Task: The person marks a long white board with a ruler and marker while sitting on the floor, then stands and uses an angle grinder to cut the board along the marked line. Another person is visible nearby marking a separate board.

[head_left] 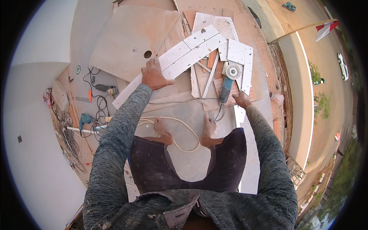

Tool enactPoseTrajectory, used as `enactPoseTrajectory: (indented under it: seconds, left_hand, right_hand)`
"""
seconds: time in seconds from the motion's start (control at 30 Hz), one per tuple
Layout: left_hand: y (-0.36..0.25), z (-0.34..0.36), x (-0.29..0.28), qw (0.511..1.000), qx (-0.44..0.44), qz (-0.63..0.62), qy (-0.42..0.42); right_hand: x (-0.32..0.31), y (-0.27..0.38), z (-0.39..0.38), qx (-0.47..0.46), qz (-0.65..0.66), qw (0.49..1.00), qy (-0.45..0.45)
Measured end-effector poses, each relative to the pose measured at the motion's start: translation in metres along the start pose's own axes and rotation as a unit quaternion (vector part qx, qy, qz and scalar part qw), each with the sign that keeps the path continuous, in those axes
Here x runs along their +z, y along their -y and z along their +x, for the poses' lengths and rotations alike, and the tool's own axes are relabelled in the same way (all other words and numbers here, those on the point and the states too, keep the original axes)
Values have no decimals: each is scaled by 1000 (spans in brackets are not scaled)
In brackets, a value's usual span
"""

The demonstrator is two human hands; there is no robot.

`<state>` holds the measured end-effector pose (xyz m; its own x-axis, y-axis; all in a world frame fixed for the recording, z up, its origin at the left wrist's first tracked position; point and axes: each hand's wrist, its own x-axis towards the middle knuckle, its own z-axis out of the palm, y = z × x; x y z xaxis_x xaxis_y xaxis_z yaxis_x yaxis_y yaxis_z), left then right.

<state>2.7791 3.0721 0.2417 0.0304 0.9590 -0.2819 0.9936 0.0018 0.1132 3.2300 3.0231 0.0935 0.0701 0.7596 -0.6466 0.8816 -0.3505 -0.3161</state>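
Observation:
My left hand (155,74) lies across a long white tile strip (191,48) with dark chips and a lengthwise line. Its fingers go over the far edge and its thumb lies at the near side. My right hand (242,99) is beside a blue angle grinder (227,87), over a narrower white tile strip (239,115). Its thumb and fingers look apart, and it does not hold the grinder. The grinder lies on the tile pieces with its round disc (233,71) facing up.
A large beige board (126,42) with a round hole lies far left. Beside my left arm are a second grinder (105,88), a blue power tool (85,120) and tangled cables (71,142). A pale hose (193,134) loops between my bare feet. Broken white tiles (235,51) pile at the right.

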Motion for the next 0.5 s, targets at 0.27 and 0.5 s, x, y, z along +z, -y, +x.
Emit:
enactPoseTrajectory:
  seconds: [0.27, 0.5]
  left_hand:
    - [18, 109, 123, 994, 62, 13, -86]
    - [30, 132, 151, 996, 73, 6, -46]
  right_hand:
    - [86, -28, 109, -2, 275, 960, -49]
    - [75, -18, 105, -3, 503, 860, 82]
